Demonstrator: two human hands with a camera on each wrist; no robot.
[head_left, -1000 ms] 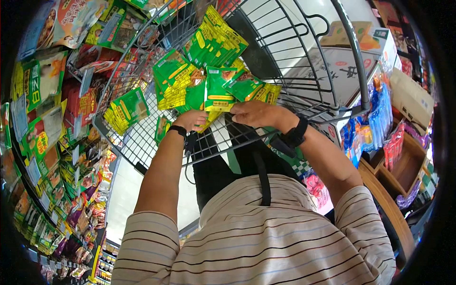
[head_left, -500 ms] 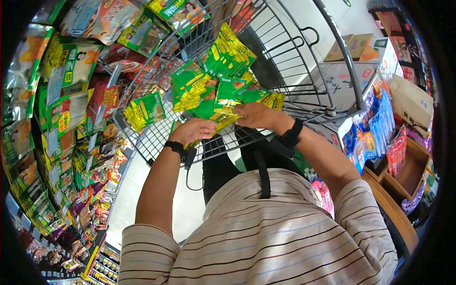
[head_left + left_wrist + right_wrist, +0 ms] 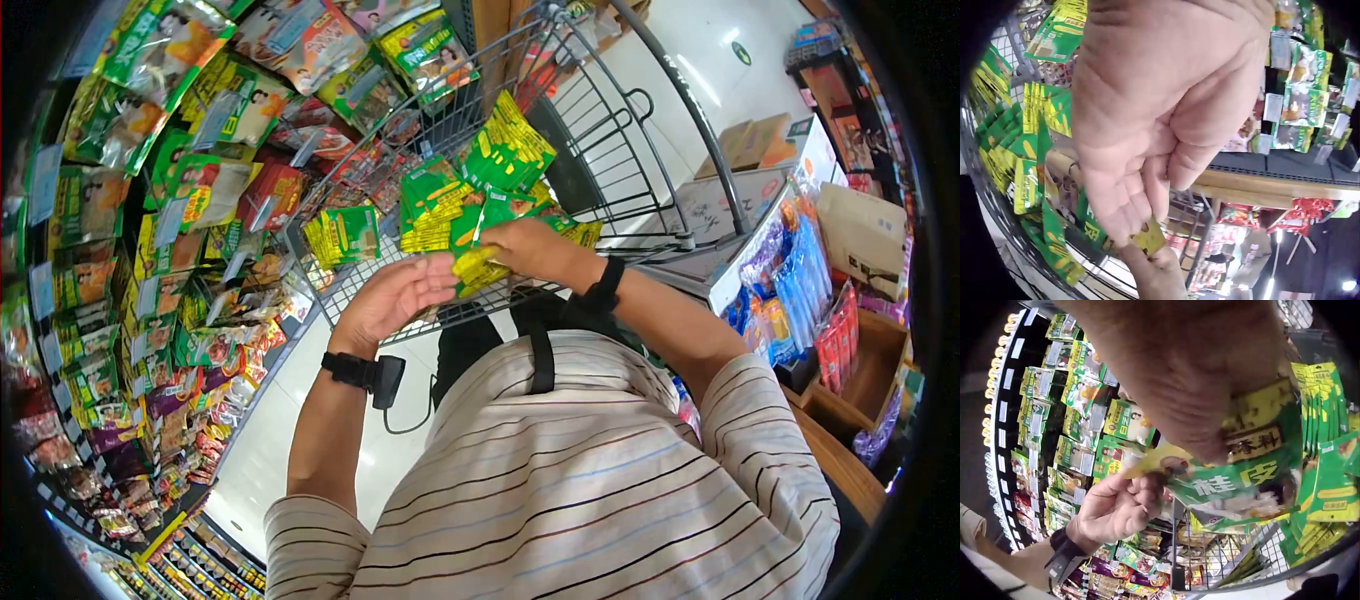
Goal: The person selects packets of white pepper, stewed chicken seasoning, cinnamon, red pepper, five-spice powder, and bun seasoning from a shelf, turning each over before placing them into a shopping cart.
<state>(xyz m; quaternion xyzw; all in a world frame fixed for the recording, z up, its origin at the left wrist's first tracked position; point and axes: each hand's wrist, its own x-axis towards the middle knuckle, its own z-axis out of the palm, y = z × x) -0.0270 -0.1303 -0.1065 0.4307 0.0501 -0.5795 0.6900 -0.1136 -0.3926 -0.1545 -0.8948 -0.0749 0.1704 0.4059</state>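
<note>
Mid-frame, the right hand (image 3: 532,250) is pinching a packet (image 3: 1238,481); the left hand (image 3: 398,295) (fingers loose) is lying alongside, so uneven support is perhaps risking a slip.

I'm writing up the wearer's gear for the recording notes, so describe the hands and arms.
The left hand and right hand are gloveless. The left wrist wears a black strap with a small dark box and a thin cable; the right wears a black wristband. Both short sleeves are pale with thin, mostly dark stripes.
</note>
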